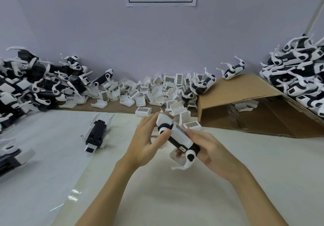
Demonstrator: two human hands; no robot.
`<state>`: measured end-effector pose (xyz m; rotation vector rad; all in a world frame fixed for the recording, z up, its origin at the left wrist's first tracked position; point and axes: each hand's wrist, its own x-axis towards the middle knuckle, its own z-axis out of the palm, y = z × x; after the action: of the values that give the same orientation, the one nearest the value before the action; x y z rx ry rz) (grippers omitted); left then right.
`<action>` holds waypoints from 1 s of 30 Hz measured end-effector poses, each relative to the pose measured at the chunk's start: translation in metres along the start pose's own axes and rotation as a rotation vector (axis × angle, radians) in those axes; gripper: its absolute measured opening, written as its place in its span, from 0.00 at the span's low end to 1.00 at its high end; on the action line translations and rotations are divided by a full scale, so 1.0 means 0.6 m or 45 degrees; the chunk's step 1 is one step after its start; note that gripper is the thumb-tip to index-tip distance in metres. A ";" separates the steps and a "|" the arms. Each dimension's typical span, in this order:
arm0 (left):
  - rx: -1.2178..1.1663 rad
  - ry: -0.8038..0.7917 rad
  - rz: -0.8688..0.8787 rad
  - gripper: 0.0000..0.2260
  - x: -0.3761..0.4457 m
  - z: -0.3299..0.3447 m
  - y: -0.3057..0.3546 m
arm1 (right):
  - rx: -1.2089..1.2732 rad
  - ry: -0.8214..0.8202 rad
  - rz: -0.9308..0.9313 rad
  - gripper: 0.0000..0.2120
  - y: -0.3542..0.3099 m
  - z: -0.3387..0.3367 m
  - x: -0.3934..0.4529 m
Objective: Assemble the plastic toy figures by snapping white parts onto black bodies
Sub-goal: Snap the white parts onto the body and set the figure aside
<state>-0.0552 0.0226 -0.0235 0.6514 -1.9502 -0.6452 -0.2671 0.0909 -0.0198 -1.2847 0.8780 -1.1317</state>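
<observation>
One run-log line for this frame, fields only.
stage: snapping mid-assembly | left hand: grips toy figure | right hand: grips its lower end | spare figure: lying on table

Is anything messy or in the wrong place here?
Yes. Loose white plastic cover parts lie scattered in a heap along the wall. One black-and-white toy figure lies upside down, legs up, on the tilted brown cardboard box.
</observation>
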 end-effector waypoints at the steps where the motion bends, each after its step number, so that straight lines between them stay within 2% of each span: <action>1: 0.054 -0.017 0.004 0.20 0.001 -0.002 -0.001 | 0.004 0.044 -0.047 0.19 -0.001 -0.001 0.000; 3: 0.075 -0.086 -0.075 0.19 0.004 -0.002 -0.002 | -0.181 0.287 -0.188 0.17 0.000 0.002 0.002; 5: 0.084 -0.109 -0.112 0.22 0.008 0.000 -0.003 | -0.612 0.484 -0.316 0.17 0.005 0.010 0.004; 7: 0.129 -0.060 -0.051 0.24 0.013 0.001 -0.005 | -0.966 0.522 -0.445 0.18 0.015 0.019 0.008; 9: 0.057 -0.011 -0.062 0.24 0.019 -0.004 -0.006 | -1.124 0.571 -0.586 0.19 0.021 0.020 0.012; 13: 0.013 -0.055 -0.260 0.24 0.018 -0.018 -0.013 | -1.456 0.743 -0.756 0.21 0.023 0.010 0.013; 16: -0.018 -0.086 -0.332 0.23 0.016 -0.020 -0.015 | -1.475 0.715 -0.760 0.22 0.023 0.005 0.010; 19: -0.043 -0.113 -0.258 0.20 0.019 -0.021 -0.008 | -1.412 0.642 -0.663 0.21 0.022 0.005 0.010; 22: -0.065 -0.130 -0.236 0.17 0.020 -0.021 -0.005 | -1.355 0.677 -0.601 0.19 0.024 0.015 0.008; 25: -0.074 -0.092 -0.216 0.19 0.021 -0.023 -0.006 | -1.347 0.706 -0.571 0.18 0.022 0.020 0.007; 30: -0.100 -0.027 -0.405 0.21 0.018 -0.006 -0.010 | -1.262 0.607 -0.477 0.16 0.023 0.015 0.007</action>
<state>-0.0552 0.0105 -0.0195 0.9185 -1.8458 -0.9222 -0.2552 0.0882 -0.0319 -2.0780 1.7356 -1.3766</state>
